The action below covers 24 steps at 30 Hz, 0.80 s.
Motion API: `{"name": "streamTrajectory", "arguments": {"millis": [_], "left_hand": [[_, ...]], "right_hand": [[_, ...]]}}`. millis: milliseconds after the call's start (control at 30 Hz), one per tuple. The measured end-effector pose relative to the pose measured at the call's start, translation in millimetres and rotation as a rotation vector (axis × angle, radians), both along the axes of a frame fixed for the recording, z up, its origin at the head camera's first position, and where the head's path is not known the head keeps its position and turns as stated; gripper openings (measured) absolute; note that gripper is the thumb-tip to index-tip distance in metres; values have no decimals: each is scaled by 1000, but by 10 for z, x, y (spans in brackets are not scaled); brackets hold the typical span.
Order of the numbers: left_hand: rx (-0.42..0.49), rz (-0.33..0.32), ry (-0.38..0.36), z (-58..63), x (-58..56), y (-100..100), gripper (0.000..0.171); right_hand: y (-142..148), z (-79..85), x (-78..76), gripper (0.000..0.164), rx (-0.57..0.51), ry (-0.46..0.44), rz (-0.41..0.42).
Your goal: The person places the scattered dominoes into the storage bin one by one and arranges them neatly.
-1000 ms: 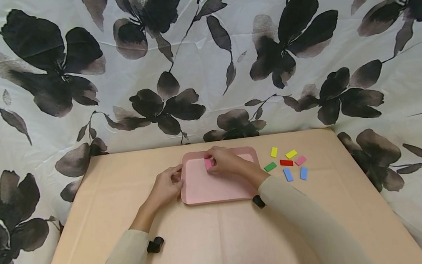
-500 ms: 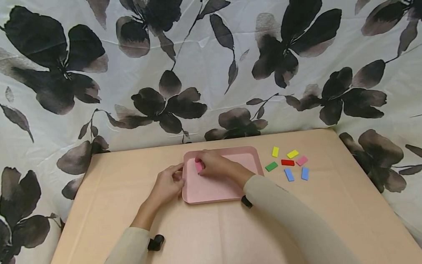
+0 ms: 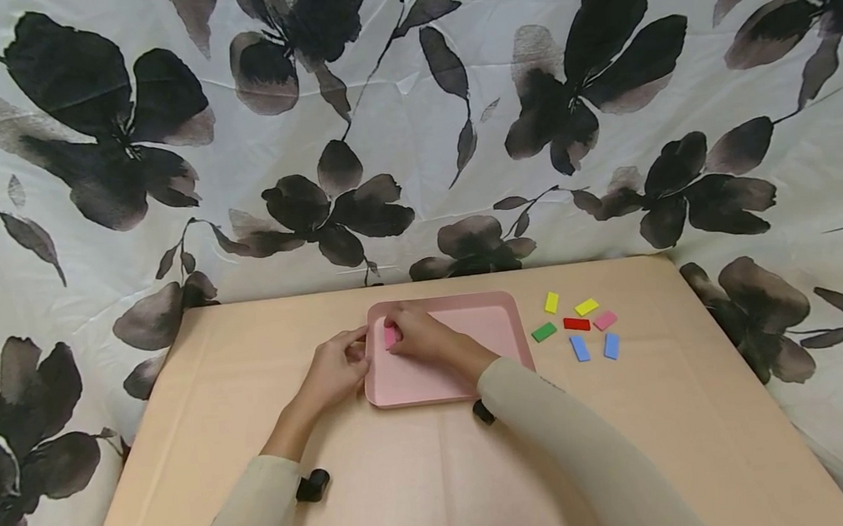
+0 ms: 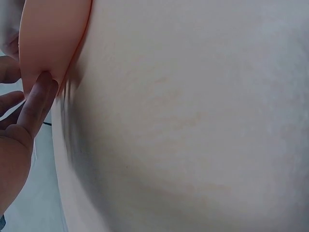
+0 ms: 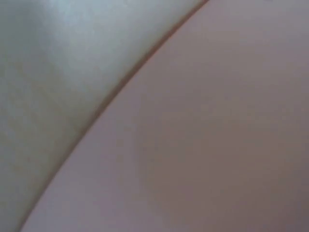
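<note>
A pink tray [image 3: 447, 382] lies on the table, its left rim at my left hand [image 3: 335, 369]. In the left wrist view, the fingers [image 4: 37, 104] of that hand press against the tray's outer wall [image 4: 53, 38] while others curl at the rim, pinching it. My right hand [image 3: 424, 335] reaches over the tray's left part. Between its thumb and fingers is a small flat pink block [image 3: 392, 335], partly covered by the fingertips. The right wrist view shows only the tray floor [image 5: 203, 125] and its edge, with no hand in it.
Right of the tray lie loose blocks on the table [image 3: 440, 478]: two yellow [image 3: 551, 303], a green [image 3: 544, 332], a red [image 3: 576, 324], a pink [image 3: 605, 320] and two blue [image 3: 580, 348]. A white cloth with dark flowers [image 3: 327, 221] hangs behind.
My right hand has moved left across the tray with the pink block, close to the left rim, and has slowed there. The left hand has stayed at the tray's left edge.
</note>
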<state>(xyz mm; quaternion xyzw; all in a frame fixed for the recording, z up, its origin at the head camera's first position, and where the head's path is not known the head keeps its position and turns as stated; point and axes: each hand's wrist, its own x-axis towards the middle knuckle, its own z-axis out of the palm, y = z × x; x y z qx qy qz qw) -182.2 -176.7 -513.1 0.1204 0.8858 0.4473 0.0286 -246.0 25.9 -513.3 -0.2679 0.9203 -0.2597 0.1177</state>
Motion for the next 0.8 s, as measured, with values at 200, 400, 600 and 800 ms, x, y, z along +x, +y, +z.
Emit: {"name": "streamTrajectory", "arguments": {"millis": [200,400,600,800], "left_hand": [[4,-8,9,11,3,-1,57],[-2,0,4,10,9,2,58],[-7,1,4,1,0,7,58],[-17,-2,12,0,-10,-4,58]], "right_hand": [[-3,-7,22,37,-22,-30,-35],[-12,-18,29,39,-36,-39,-35],[-1,-21,47,43,-31,-27,-28],[56,16,55,51,-56,-58,-44]]}}
